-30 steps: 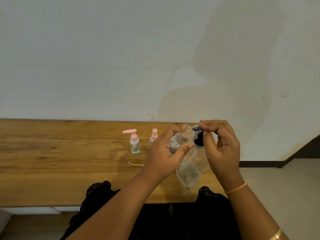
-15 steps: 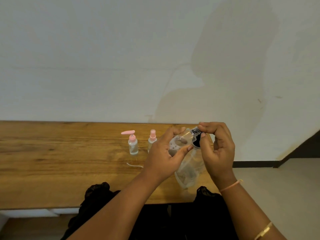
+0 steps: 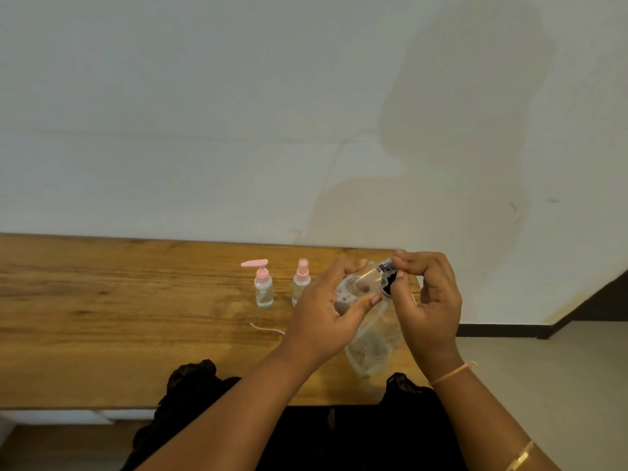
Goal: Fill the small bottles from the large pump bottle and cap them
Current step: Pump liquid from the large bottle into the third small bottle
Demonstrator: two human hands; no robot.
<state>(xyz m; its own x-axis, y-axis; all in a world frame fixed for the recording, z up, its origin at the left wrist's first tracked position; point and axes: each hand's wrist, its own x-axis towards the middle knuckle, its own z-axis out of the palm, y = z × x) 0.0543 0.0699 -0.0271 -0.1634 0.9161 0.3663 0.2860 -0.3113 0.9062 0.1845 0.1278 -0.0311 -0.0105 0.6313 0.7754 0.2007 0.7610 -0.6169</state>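
A wooden table (image 3: 102,317) ran along a pale wall (image 3: 204,113), which carried a broad shadow (image 3: 458,147) toward two o'clock. A thin white strip (image 3: 266,328) lay on the table near centre. At four o'clock sat grey floor (image 3: 543,368) and a dark skirting board (image 3: 503,330).

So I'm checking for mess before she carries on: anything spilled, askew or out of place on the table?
No spill shows. One oddity: a thin white tube lies loose on the wooden table near the two pink-topped bottles, both upright and capped. It resembles a pump's dip tube.
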